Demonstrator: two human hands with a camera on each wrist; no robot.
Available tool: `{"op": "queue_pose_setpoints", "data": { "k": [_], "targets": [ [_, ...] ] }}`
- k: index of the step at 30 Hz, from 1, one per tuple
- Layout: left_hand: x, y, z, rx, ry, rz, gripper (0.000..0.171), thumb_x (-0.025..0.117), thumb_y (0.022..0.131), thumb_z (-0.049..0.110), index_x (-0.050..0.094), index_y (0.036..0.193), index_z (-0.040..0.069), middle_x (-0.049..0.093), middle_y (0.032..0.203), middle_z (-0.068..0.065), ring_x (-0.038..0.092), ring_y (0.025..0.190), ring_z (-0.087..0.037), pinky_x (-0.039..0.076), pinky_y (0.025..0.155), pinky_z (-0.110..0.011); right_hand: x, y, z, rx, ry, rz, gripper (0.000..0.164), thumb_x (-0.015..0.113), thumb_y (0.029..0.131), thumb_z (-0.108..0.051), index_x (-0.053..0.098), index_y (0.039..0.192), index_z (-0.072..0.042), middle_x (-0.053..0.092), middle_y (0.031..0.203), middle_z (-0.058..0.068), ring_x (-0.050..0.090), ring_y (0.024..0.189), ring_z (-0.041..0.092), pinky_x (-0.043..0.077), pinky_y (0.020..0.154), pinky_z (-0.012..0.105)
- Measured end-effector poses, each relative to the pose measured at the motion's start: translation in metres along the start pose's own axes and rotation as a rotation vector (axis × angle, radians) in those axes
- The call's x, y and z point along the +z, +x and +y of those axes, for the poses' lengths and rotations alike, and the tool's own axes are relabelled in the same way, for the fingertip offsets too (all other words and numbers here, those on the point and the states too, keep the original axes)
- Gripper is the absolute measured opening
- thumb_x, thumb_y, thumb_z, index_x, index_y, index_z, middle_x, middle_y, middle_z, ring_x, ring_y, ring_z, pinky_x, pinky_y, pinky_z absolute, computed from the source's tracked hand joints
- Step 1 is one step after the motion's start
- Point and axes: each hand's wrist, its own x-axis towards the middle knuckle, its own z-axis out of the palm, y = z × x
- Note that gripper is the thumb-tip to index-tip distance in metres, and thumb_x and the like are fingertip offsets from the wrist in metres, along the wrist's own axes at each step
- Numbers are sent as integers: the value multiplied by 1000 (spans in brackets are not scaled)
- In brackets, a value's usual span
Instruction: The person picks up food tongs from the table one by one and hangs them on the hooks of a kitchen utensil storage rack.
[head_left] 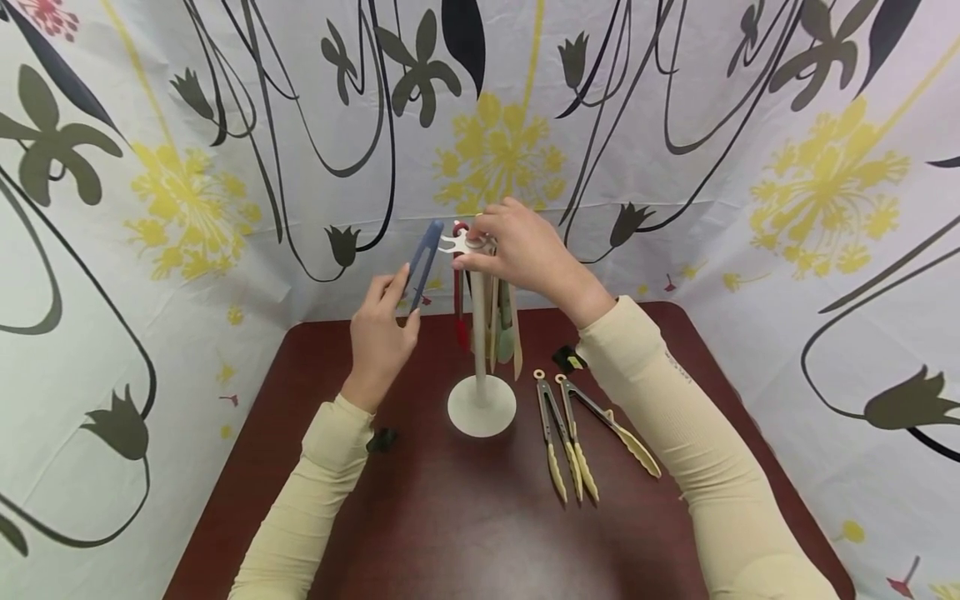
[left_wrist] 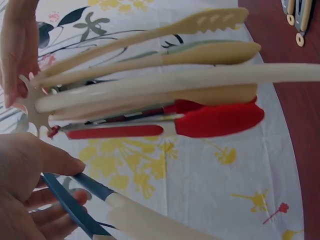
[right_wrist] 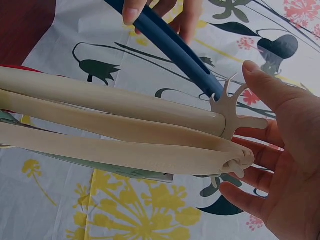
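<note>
"Who's on the left?"
"The left hand (head_left: 380, 333). Its grip pinches the blue tongs (right_wrist: 167, 45), thumb on one side and fingers on the other."
"Where are the blue tongs?"
"Up in the air, on a slant. Their top end is right by the hooks of the white stand (head_left: 480, 333). I can't tell if they touch."
"What's on the stand?"
"Red tongs (left_wrist: 220, 120) hang on the left. Then come tan tools (left_wrist: 215, 52) and a green one. The stand stands up straight on the dark red counter (head_left: 420, 517)."
"And the right hand (head_left: 517, 246)?"
"It's at the stand's top, fingers around the hooks. I can't tell if that grip pinches them or is just spread there."
"What's last?"
"Two yellow-tipped tongs (head_left: 557, 473), lying on the counter. The one farther right is open wider."
</note>
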Motion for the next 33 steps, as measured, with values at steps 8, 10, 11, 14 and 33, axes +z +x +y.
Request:
{"op": "queue_pose_setpoints", "data": {
  "k": [8, 10, 11, 14, 33],
  "targets": [
    [-6, -2, 13, -37, 16, -47, 65, 81, 79, 5, 58, 139, 8, 61, 111, -13, 69, 92, -24, 58, 72, -45, 1, 0, 1, 3, 2, 6, 45, 69, 86, -55, 72, 104, -13, 69, 104, 4, 54, 96, 24, 50, 81, 38],
    [-5, -2, 14, -45, 12, -51, 66, 81, 79, 5, 57, 140, 8, 61, 110, -13, 69, 92, -25, 58, 73, -45, 0, 0, 1, 2, 4, 5, 45, 69, 86, -55, 72, 104, -13, 69, 105, 4, 54, 96, 24, 50, 82, 39],
    [-4, -3, 15, -47, 9, -52, 66, 81, 79, 6, 57, 140, 8, 61, 109, -13, 69, 91, -26, 58, 73, -45, 0, 0, 1, 2, 4, 4, 45, 69, 86, -55, 72, 105, -13, 69, 105, 4, 54, 97, 24, 50, 82, 39],
    [-2, -5, 17, -52, 6, -55, 67, 82, 78, 7, 56, 141, 8, 60, 109, -14, 68, 90, -27, 58, 73, -44, 0, 0, 0, 3, 9, 0, 46, 69, 86, -55, 72, 105, -13, 69, 106, 4, 55, 98, 24, 51, 82, 39],
    [7, -12, 28, -87, 4, -51, 68, 81, 81, 12, 54, 142, 7, 59, 110, -16, 63, 73, -30, 59, 67, -43, -1, -2, 0, 6, 21, -3, 45, 68, 87, -54, 73, 106, -14, 68, 102, 3, 54, 96, 23, 50, 80, 38]
  ]
}}
